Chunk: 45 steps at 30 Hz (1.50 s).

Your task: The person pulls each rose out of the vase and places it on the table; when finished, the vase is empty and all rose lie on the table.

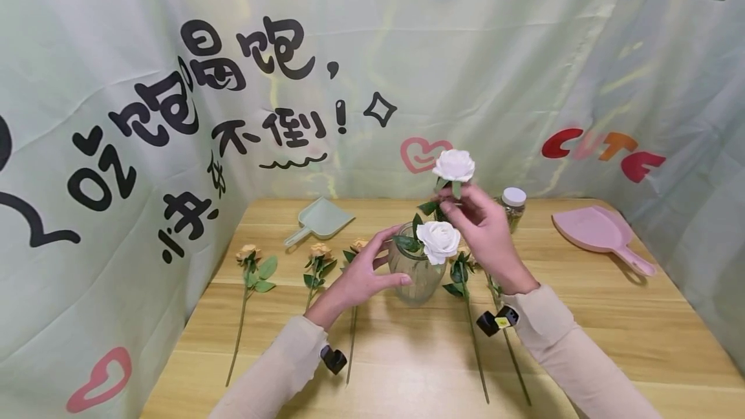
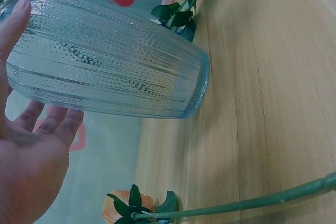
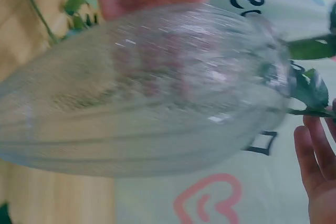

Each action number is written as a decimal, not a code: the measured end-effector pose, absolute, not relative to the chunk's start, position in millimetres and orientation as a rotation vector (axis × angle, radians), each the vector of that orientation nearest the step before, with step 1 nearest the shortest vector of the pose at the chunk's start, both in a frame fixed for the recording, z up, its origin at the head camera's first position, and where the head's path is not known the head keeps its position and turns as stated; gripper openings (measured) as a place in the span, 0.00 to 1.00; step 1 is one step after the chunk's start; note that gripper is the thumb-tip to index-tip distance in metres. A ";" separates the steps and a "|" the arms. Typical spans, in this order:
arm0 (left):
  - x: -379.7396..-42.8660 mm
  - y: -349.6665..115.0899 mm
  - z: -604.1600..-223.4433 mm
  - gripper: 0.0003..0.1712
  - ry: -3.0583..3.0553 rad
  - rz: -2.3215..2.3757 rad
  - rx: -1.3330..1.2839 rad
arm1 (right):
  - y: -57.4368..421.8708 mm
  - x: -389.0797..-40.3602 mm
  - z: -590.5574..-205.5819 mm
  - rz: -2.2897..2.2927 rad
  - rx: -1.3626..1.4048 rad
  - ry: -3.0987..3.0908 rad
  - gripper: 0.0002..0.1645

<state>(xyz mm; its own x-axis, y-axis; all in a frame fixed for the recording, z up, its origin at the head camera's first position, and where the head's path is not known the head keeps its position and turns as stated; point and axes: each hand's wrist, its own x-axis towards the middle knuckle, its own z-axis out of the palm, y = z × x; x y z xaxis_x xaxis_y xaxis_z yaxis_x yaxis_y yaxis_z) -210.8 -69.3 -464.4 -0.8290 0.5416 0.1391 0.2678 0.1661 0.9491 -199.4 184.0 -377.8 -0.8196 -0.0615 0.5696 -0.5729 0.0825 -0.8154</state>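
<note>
A ribbed clear glass vase stands at the middle of the table, with a white rose leaning over its rim. My left hand holds the vase from its left side, thumb in front and fingers behind; the left wrist view shows the curled fingers against the textured glass. Above the mouth of the vase, my right hand pinches the stem of a second white rose just below its bloom. In the right wrist view, green leaves show at the vase's rim, beside the right fingers.
Yellow-orange roses with long stems lie on both sides of the vase, one at the far left and others at the right. A pale green dustpan, a white-lidded jar and a pink dustpan sit farther back. Printed curtains enclose the table.
</note>
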 end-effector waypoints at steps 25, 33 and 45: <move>-209.6 -70.9 -464.2 0.54 2.210 1.713 0.786 | 296.3 -197.6 -310.9 2.136 0.327 -0.893 0.19; -211.0 -72.9 -464.1 0.54 2.210 1.720 0.784 | 342.9 -178.1 -346.3 2.111 0.229 -1.344 0.19; -212.0 -69.3 -463.2 0.54 2.198 1.718 0.780 | 403.8 -153.2 -418.9 1.744 0.242 -2.394 0.17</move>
<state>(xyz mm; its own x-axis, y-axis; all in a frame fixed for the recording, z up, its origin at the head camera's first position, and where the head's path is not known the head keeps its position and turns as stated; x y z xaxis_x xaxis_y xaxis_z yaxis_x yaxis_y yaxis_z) -212.0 -69.3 -463.2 -0.8272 0.5465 0.1308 0.2588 0.1639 0.9519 -153.2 403.8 -418.9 -0.9726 -0.0310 0.2306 -0.2290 0.3030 -0.9251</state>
